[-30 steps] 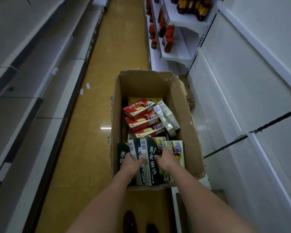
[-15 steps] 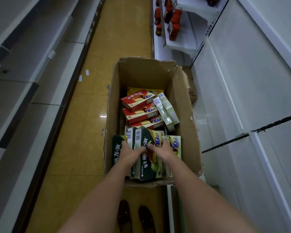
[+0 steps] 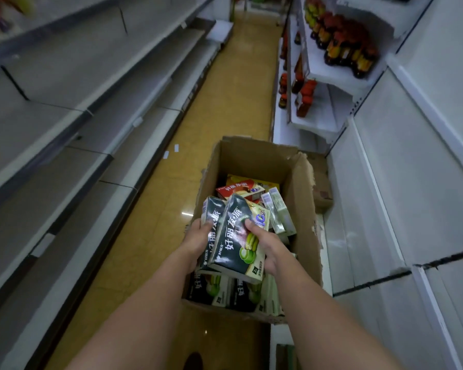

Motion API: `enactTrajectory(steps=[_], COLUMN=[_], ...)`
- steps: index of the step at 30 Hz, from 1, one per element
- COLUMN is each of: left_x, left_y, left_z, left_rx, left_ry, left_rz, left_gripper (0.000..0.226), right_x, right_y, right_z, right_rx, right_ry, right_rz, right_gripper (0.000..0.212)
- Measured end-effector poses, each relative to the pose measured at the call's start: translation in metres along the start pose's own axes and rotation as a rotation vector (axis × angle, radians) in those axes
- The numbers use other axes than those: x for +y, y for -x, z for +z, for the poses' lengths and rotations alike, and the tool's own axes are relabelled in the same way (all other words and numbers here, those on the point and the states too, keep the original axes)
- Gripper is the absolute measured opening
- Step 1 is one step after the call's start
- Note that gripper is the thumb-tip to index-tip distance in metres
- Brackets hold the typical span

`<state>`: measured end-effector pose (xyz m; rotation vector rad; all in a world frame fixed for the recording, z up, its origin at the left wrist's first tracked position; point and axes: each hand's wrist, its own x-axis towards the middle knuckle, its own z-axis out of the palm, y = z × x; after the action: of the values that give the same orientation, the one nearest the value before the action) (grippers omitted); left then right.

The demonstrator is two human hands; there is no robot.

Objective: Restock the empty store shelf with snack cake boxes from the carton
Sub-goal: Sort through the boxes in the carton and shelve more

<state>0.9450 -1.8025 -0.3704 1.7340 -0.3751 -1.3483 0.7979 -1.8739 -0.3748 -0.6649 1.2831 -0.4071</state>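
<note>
Both hands over the near end of the cardboard carton [image 3: 302, 209], which sits on the yellow aisle floor [image 3: 150, 236] against the base of the white shelving on my right.

My left hand [image 3: 198, 241] and right hand [image 3: 267, 247] together clamp a small bundle of dark green snack cake boxes [image 3: 233, 239], lifted above the carton's contents and tilted with their far ends up. Left fingers curl round the left box's edge; right thumb presses the front face of the top box, fingers wrapped beneath. I count two dark boxes plus a paler one behind, possibly more; the back of the stack is hidden.

Inside the carton: more green boxes [image 3: 217, 289] at the near end, red snack cake boxes [image 3: 238, 189] at the far end, pale green boxes [image 3: 277, 212] on edge along the right wall.

Grey shelves [image 3: 64, 124] on my left. Red-capped bottles [image 3: 342, 44] on the far right shelves.
</note>
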Motion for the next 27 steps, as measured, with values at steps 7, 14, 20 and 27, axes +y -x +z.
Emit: enactTrajectory(steps=[7,14,20,27], left_x=[0.024,0.036,0.012,-0.014], left_y=[0.028,0.057,0.104,0.159], left_z=[-0.035,-0.051,-0.098,-0.137], left_rx=[0.199,0.203,0.233,0.359], left_ry=[0.004,0.159,0.400,0.975], left_rz=[0.135,0.124,0.007,0.129], left_gripper=[0.044,0.047,0.050,0.023], right_x=[-0.014,-0.031,-0.016,0.023], right_y=[0.023,0.058,0.072,0.119], right_z=[0.009,0.060,0.111,0.194], right_rx=[-0.223,-0.434,-0.500,-0.641], right_ry=[-0.221,-0.100,-0.137,-0.097], right_rz=[-0.059,-0.033,-0.026,-0.030], right_gripper=[0.055,0.043,0.064,0.033])
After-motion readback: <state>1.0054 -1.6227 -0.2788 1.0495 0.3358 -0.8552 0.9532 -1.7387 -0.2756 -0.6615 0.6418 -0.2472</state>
